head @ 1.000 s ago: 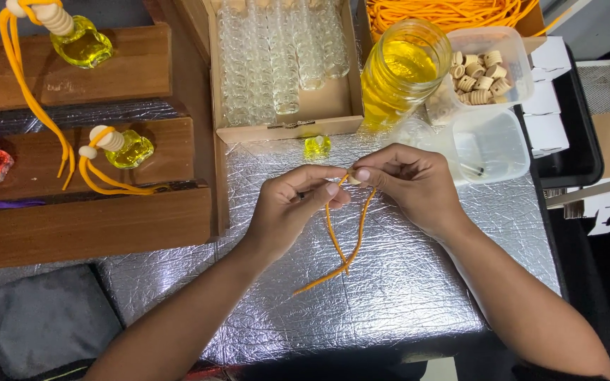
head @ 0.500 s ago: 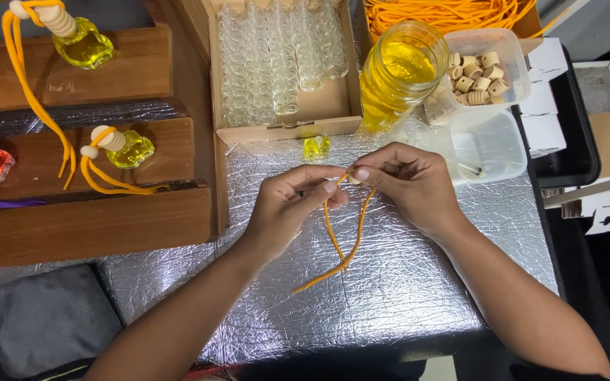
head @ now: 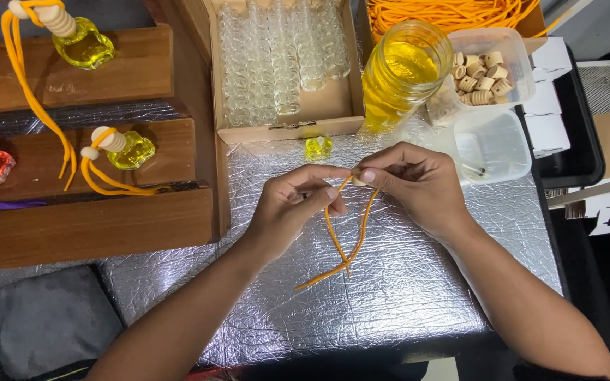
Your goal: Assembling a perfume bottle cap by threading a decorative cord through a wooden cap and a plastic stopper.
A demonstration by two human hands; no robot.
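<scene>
My left hand (head: 296,204) and my right hand (head: 414,181) meet over the silver foil table (head: 404,296), both pinching an orange cord (head: 351,240) that hangs in a loop, its ends crossing on the foil. Between my right thumb and fingers sits a small pale wooden bead (head: 356,180) on the cord. A little bottle of yellow liquid (head: 318,147) stands just beyond my hands.
A cardboard box of empty glass bottles (head: 277,56) lies ahead, beside a jar of yellow liquid (head: 398,74), a tub of wooden caps (head: 485,70) and an empty tub (head: 492,144). Wooden steps (head: 86,226) at left hold finished bottles with cords. A grey cloth (head: 44,324) lies near left.
Both hands stay almost in place, fingers shifting slightly on the cord and bead. The hanging loop has barely moved.
</scene>
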